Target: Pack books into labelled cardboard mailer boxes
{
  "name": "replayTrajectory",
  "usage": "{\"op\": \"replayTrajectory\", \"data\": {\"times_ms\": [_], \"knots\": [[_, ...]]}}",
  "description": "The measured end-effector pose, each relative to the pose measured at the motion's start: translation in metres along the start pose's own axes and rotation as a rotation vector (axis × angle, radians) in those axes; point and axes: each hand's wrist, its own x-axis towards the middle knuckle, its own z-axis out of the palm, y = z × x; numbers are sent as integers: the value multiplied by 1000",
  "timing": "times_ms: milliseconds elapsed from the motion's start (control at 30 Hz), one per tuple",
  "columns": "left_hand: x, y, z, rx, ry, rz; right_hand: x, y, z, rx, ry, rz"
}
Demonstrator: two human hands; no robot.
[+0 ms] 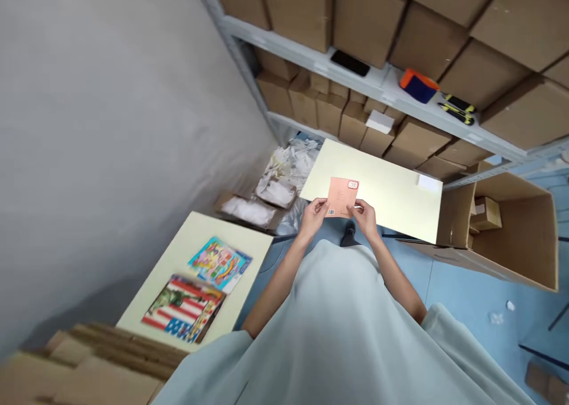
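Between my two hands is a thin pink printed card or booklet [341, 195], with a barcode at its lower left and a red-outlined mark at its upper right. My left hand [315, 216] pinches its lower left edge. At the lower right corner, the fingers of my right hand [364, 217] are closed on it too. Beyond and under it lies the pale yellow tabletop [391, 197], with a small white item [428, 183] near its right end.
On the left, another pale table [249, 245] bears colourful printed packs [220, 262] and a flag-patterned pack [184, 307]. An open carton [515, 233] stands at the right. Shelves [377, 79] of brown boxes rise ahead, holding a black phone [350, 63]. Crumpled white material [293, 162] fills the corner.
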Motion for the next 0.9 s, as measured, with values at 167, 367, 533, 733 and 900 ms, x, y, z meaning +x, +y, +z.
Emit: {"op": "replayTrajectory", "data": {"times_ms": [167,367,533,733,900], "knots": [[63,20,102,60,-180,50,46,8,-94,63,137,16],[101,36,175,143,-266,37,87,13,-164,99,206,27],[120,52,199,194,-205,35,105,7,-182,108,275,17],[109,75,229,272,-174,108,98,-19,-162,283,153,-6],[95,97,241,465,-309,363,106,-30,-164,350,174,-57]]}}
